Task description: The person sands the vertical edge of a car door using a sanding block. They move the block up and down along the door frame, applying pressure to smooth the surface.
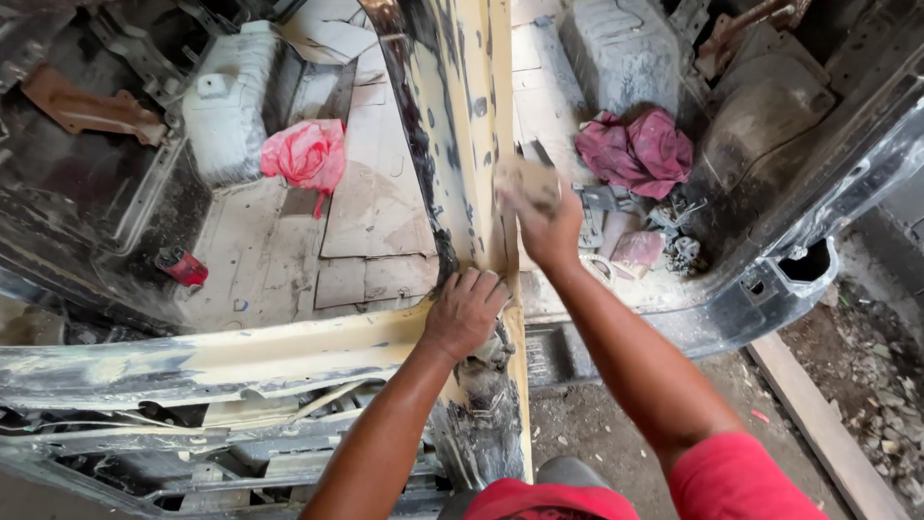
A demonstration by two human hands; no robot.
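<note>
Sanding pad (527, 183) clamped under right hand (551, 229), pressed flat on yellow-filled door pillar (469, 116). Pillar's long axis running up away from grip and down toward body. Left hand (465, 310) just below, empty, braced on sill junction (289, 351). Pink rag (306, 154) well off left.

Bare forearms, short red sleeves, red cloth at the lap

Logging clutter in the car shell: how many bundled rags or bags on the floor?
2: a pink bundle left of the yellow pillar, a darker magenta rag right of it. More may be hidden.
</note>
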